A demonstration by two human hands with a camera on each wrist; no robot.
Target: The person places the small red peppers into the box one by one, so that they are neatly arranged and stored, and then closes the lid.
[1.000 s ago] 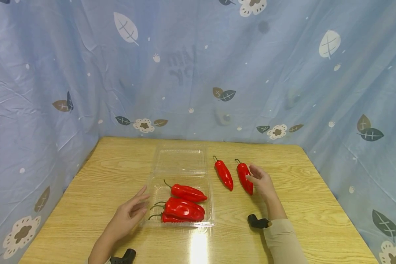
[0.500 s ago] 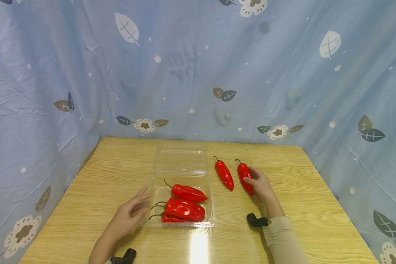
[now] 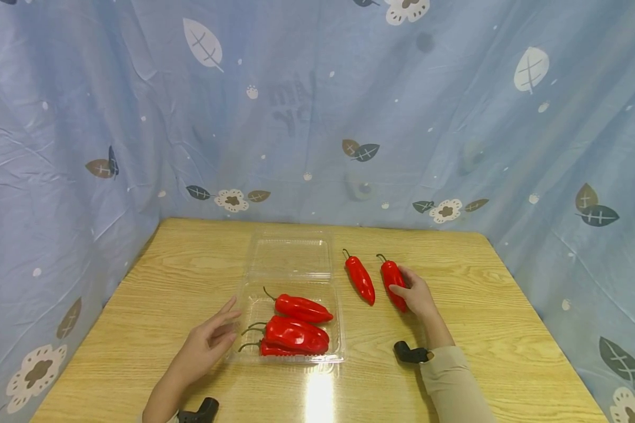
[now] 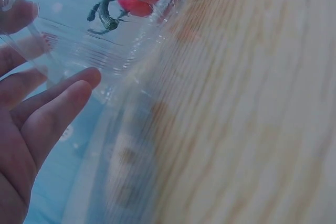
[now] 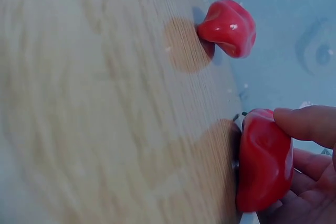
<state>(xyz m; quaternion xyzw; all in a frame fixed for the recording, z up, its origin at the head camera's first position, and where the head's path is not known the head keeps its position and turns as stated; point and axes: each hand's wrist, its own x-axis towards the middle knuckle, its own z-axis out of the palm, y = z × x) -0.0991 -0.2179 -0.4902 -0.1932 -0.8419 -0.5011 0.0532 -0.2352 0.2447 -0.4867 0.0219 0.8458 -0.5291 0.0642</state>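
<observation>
In the head view my right hand is at a long red chili pepper lying on the table. The right wrist view shows thumb and fingers on opposite sides of this pepper, pinching it. Another red pepper lies just to its left, apart from the hand. Several red peppers with dark green stems lie in a clear plastic clamshell box. My left hand is beside the box's left side, fingers extended. In the left wrist view its fingers are at the transparent wall.
The box's clear lid lies folded back toward the far edge of the wooden table. A blue patterned curtain hangs behind and at both sides. Black wrist devices are worn at the wrists.
My right hand has moved slightly left onto the right-hand pepper, and its thumb and fingers have closed around it. The left hand and the box have stayed put.
</observation>
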